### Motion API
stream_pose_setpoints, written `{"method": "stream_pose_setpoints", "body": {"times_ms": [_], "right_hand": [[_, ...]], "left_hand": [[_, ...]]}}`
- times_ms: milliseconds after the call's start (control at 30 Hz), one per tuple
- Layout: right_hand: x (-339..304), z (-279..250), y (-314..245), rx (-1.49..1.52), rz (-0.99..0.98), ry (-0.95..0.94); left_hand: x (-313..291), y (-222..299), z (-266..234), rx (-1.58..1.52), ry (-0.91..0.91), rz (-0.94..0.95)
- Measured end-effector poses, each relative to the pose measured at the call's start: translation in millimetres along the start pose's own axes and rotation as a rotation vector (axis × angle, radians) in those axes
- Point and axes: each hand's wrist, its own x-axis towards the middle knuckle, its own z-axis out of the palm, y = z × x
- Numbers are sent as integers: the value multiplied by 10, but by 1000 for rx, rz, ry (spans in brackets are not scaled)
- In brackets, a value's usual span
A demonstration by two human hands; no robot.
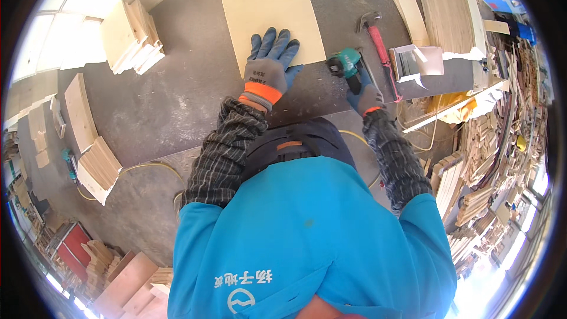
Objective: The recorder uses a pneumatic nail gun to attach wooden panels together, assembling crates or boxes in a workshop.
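Note:
My left hand (269, 68), in a grey-blue work glove with an orange cuff, lies flat with fingers spread near the close edge of a pale wooden board (269, 0). The board rests on the dark worktable (168, 100). My right hand (365, 93), gloved alike, is closed round the handle of a teal and black air stapler (348, 61). The tool is just right of the board's near corner; its tip is hard to make out. Beside it lies a claw hammer (379, 47) with a red handle.
An opened carton (419, 62) sits right of the hammer. Stacked boards (452, 15) stand at the far right, more wood pieces (133, 35) at the far left. Another teal tool (71, 165) lies at left, near a yellow hose (147, 165). Piled slats (490, 147) fill the right side.

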Motion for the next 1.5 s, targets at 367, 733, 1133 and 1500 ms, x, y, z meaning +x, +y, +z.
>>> {"method": "stream_pose_setpoints", "body": {"times_ms": [367, 733, 1133, 1500], "right_hand": [[-903, -1365, -415, 1154, -22, -299], [-923, -1361, -1042, 1050, 94, -262], [-873, -1333, -1160, 1033, 116, -275], [-869, -1313, -1168, 941, 107, -258]], "left_hand": [[-30, -21, 12, -8, 32, 3], [-32, -44, 25, -16, 37, 6], [-38, -32, 5, -17, 21, 1], [-36, -29, 11, -20, 29, -12]]}}
